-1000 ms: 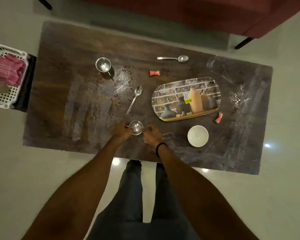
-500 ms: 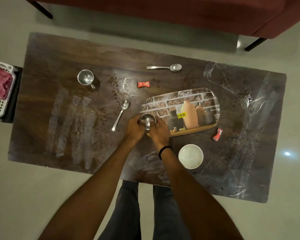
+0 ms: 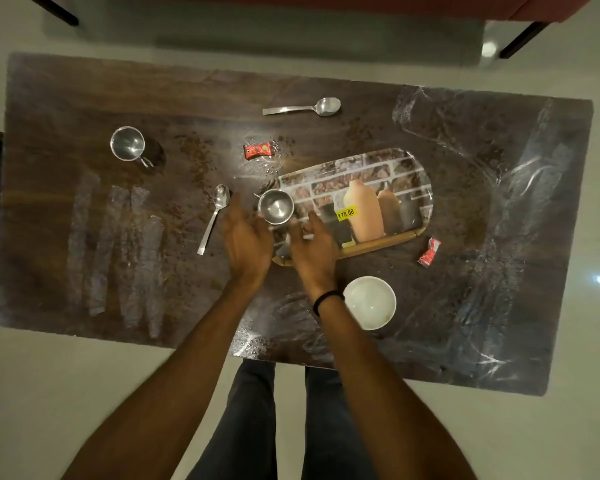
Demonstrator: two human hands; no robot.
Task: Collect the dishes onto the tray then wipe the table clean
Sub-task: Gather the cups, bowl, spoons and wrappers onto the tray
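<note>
The tray (image 3: 388,174) showed a printed grey-and-brown brick wall with a peach vase, brown bottles and a yellow price sticker (image 3: 346,213). Two candy wrappers (image 3: 257,151) were red. The bowl (image 3: 369,302) was white, the table (image 3: 84,98) dark brown wood grain, the wristband (image 3: 326,299) black.

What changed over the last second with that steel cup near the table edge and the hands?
The steel cup, gripped by both hands at the near table edge a second ago, was carried away from the person onto the tray's left end and let go. The left hand and right hand are now open just behind it. The other cup, both spoons, the white bowl and the wrappers stayed put.
</note>
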